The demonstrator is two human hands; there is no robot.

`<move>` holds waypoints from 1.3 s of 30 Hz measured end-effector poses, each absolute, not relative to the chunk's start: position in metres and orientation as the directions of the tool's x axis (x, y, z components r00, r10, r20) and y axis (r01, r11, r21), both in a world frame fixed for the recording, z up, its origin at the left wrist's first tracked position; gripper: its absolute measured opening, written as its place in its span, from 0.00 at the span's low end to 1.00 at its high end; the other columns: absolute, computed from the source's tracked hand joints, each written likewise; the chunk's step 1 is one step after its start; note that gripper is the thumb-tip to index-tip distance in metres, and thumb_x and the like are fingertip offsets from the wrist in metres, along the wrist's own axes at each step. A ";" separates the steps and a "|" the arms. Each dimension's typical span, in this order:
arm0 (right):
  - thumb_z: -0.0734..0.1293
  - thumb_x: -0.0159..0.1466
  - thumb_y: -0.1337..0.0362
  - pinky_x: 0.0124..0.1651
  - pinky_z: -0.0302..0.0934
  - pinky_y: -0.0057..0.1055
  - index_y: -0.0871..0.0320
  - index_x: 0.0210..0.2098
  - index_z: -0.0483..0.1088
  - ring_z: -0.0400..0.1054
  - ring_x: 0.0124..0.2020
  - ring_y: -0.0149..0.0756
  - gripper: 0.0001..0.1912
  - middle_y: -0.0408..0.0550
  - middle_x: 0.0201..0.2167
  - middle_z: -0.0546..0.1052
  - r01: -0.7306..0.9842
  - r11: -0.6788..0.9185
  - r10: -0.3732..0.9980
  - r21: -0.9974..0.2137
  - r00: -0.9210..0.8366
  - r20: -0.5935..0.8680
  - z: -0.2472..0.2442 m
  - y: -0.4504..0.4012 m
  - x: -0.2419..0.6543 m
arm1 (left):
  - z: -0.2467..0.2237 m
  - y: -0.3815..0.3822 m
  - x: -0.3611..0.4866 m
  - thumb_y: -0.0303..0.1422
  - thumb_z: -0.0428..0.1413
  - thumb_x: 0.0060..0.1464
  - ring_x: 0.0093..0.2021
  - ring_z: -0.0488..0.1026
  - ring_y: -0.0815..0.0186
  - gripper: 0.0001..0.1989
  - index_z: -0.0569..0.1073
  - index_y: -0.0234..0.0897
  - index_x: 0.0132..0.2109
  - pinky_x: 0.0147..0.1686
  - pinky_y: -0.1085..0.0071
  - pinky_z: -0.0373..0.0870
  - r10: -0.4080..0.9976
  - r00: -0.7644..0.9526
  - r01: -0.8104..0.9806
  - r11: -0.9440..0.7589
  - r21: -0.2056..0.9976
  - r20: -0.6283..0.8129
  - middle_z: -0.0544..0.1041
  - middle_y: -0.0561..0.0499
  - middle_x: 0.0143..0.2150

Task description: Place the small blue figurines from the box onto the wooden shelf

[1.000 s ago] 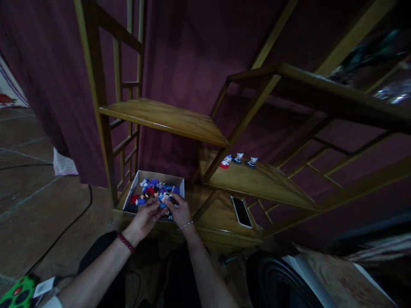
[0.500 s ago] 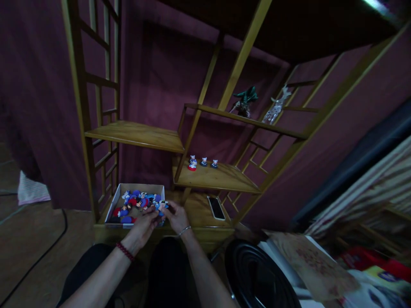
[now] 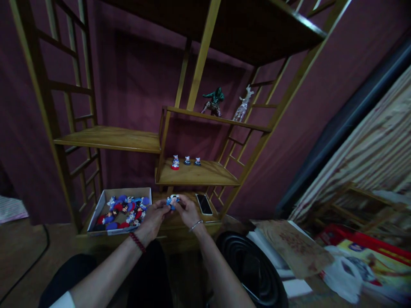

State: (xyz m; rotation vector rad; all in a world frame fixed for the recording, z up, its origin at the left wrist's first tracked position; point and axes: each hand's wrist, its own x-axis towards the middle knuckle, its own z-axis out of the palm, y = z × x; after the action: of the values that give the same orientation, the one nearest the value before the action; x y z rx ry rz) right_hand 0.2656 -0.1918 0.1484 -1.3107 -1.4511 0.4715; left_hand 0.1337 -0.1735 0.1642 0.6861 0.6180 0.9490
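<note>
A small blue-and-white figurine (image 3: 172, 199) is pinched between the fingers of both hands, above the bottom board of the shelf. My left hand (image 3: 156, 216) has it from the left, with a red bead bracelet on the wrist. On the other side, my right hand (image 3: 188, 211) grips it, a silver bracelet round the wrist. To the left stands a shallow open box (image 3: 126, 192) full of jumbled figurines (image 3: 123, 209) in red, blue, purple and white. Beyond my hands, a red-based figurine (image 3: 175, 165) and a few grey-and-white figurines (image 3: 187, 161) stand on the low shelf (image 3: 199, 173).
A white-edged phone (image 3: 204, 204) lies on the bottom board, right of my hands. Higher up stand a green-topped statuette (image 3: 214, 102) and a clear deer-like ornament (image 3: 244, 105). A round black object (image 3: 253, 267) and cardboard (image 3: 290, 244) are at the lower right.
Both hands have lifted the blue-and-white figurine away from the box and to the right, over the bottom board. The camera view has turned to the right.
</note>
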 end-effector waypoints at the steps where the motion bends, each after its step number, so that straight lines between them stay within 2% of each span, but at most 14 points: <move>1: 0.64 0.55 0.60 0.43 0.63 0.32 0.57 0.38 0.70 0.68 0.39 0.35 0.13 0.48 0.36 0.74 0.473 0.318 0.875 -0.822 0.187 0.446 0.151 -0.193 0.271 | 0.166 -0.173 0.140 0.18 0.56 0.41 0.30 0.71 0.71 0.08 0.72 0.30 0.31 0.33 0.74 0.67 0.877 0.451 -0.508 0.406 0.760 -0.167 0.75 0.49 0.30; 5: 0.65 0.54 0.59 0.44 0.63 0.33 0.57 0.38 0.70 0.68 0.40 0.36 0.13 0.49 0.37 0.74 0.461 0.322 0.862 -0.827 0.219 0.457 0.163 -0.196 0.291 | 0.177 -0.171 0.162 0.17 0.56 0.40 0.28 0.70 0.72 0.09 0.71 0.30 0.31 0.33 0.74 0.67 0.874 0.459 -0.481 0.394 0.783 -0.158 0.75 0.49 0.29; 12: 0.68 0.49 0.58 0.39 0.66 0.33 0.57 0.36 0.69 0.70 0.38 0.36 0.16 0.47 0.35 0.75 0.221 0.341 0.880 -0.914 0.268 0.393 0.187 -0.192 0.330 | 0.198 -0.161 0.205 0.17 0.57 0.39 0.27 0.71 0.71 0.10 0.69 0.30 0.32 0.33 0.73 0.68 0.874 0.479 -0.468 0.332 0.819 -0.080 0.75 0.48 0.28; 18: 0.69 0.47 0.59 0.44 0.64 0.36 0.58 0.35 0.70 0.70 0.37 0.36 0.16 0.47 0.34 0.76 0.224 0.324 0.869 -0.919 0.313 0.383 0.198 -0.189 0.364 | 0.202 -0.147 0.240 0.14 0.55 0.40 0.29 0.73 0.71 0.11 0.67 0.30 0.31 0.38 0.71 0.70 0.841 0.537 -0.490 0.371 0.789 -0.061 0.75 0.48 0.28; 24: 0.71 0.44 0.61 0.46 0.63 0.38 0.57 0.39 0.68 0.70 0.38 0.35 0.22 0.47 0.36 0.75 0.200 0.289 0.867 -0.936 0.359 0.344 0.202 -0.184 0.388 | 0.212 -0.135 0.265 0.12 0.54 0.40 0.28 0.72 0.71 0.12 0.66 0.30 0.31 0.40 0.69 0.69 0.831 0.547 -0.493 0.421 0.762 -0.106 0.74 0.48 0.27; 32: 0.73 0.39 0.63 0.45 0.64 0.39 0.57 0.37 0.68 0.70 0.36 0.35 0.25 0.46 0.34 0.75 0.211 0.263 0.861 -0.941 0.389 0.328 0.211 -0.173 0.413 | 0.220 -0.119 0.292 0.11 0.52 0.40 0.30 0.72 0.70 0.12 0.68 0.31 0.28 0.44 0.67 0.68 0.810 0.578 -0.462 0.424 0.779 -0.099 0.74 0.49 0.27; 39: 0.73 0.38 0.66 0.43 0.64 0.37 0.58 0.32 0.65 0.70 0.32 0.33 0.23 0.44 0.28 0.74 0.246 0.228 0.845 -0.942 0.431 0.317 0.217 -0.156 0.434 | 0.226 -0.105 0.317 0.11 0.52 0.39 0.28 0.71 0.70 0.11 0.68 0.30 0.26 0.44 0.66 0.67 0.832 0.541 -0.451 0.411 0.792 -0.124 0.73 0.48 0.25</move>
State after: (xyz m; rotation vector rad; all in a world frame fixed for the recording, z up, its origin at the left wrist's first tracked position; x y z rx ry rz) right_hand 0.4337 -0.1561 0.2173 -1.3160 -1.0936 0.5530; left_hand 0.3167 -0.1050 0.2260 0.7834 0.5604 0.8624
